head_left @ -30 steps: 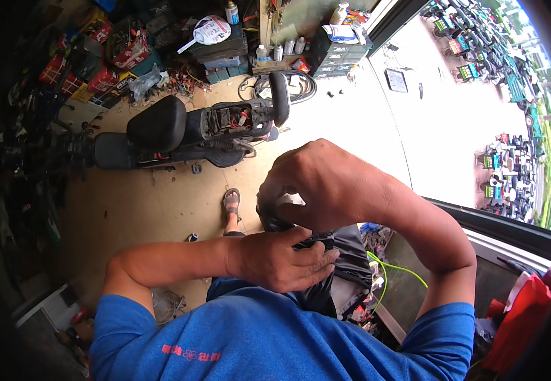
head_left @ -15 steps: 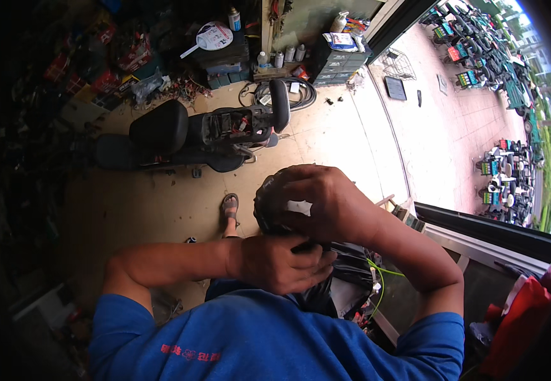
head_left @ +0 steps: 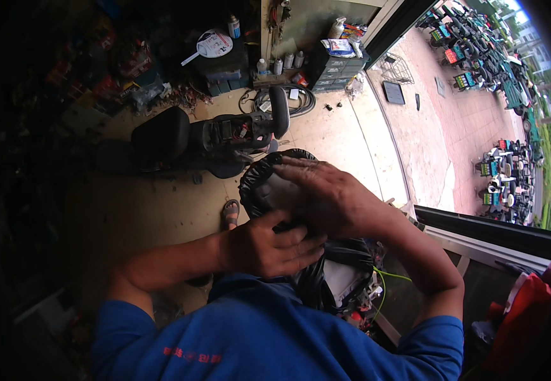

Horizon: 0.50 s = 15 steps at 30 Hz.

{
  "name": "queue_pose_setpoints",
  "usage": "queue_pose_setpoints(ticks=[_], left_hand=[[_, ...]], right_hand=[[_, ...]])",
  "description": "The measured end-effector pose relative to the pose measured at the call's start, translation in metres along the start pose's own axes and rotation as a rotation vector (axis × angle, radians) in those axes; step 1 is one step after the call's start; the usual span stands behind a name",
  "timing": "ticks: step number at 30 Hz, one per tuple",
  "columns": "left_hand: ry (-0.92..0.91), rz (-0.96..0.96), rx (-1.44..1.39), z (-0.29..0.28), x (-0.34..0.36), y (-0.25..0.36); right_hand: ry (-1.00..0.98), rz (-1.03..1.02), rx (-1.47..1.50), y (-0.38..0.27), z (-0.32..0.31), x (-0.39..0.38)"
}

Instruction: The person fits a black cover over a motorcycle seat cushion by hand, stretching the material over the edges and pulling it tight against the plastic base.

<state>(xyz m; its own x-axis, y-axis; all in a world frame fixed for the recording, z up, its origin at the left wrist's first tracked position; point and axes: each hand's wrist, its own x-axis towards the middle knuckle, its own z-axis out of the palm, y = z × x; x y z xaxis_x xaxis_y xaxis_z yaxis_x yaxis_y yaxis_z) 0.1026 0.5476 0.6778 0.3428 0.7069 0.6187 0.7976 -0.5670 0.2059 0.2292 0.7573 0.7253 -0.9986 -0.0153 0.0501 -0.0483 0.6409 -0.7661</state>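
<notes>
In front of my chest is a rounded grey piece [head_left: 275, 191] with a gathered, shiny black cover [head_left: 248, 182] bunched around its rim. My right hand [head_left: 326, 195] lies over its right part, fingers stretched out toward the far rim; the thumb is hidden. Below it, my left hand [head_left: 270, 244] bends its fingers around the near side of the cover. What the left fingertips pinch is out of sight under the right palm. More loose black sheeting [head_left: 351, 253] and a grey panel [head_left: 342, 282] show to the right of my left hand.
A black two-wheeler [head_left: 224, 136] with an open seat compartment stands ahead on the left. Behind it are coiled black hose [head_left: 278, 101], spray cans [head_left: 288, 60] and a drawer cabinet [head_left: 339, 71]. At right, a doorway leads to rows of parked two-wheelers [head_left: 456, 54]. A green cable [head_left: 383, 292] hangs nearby.
The rounded piece has come up and left, showing more of its grey face and gathered rim. My right hand has flattened from a curled grip. My left hand has risen slightly.
</notes>
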Motion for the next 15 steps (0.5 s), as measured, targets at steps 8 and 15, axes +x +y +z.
queue_pose_setpoints(ticks=[8,15], left_hand=[[0.042,-0.207,0.211,-0.006,-0.014,-0.03],[0.061,-0.327,0.323,-0.01,-0.007,-0.036]], right_hand=[[0.555,0.198,0.299,0.006,-0.033,-0.063],[0.927,0.29,0.482,-0.006,0.04,-0.122]])
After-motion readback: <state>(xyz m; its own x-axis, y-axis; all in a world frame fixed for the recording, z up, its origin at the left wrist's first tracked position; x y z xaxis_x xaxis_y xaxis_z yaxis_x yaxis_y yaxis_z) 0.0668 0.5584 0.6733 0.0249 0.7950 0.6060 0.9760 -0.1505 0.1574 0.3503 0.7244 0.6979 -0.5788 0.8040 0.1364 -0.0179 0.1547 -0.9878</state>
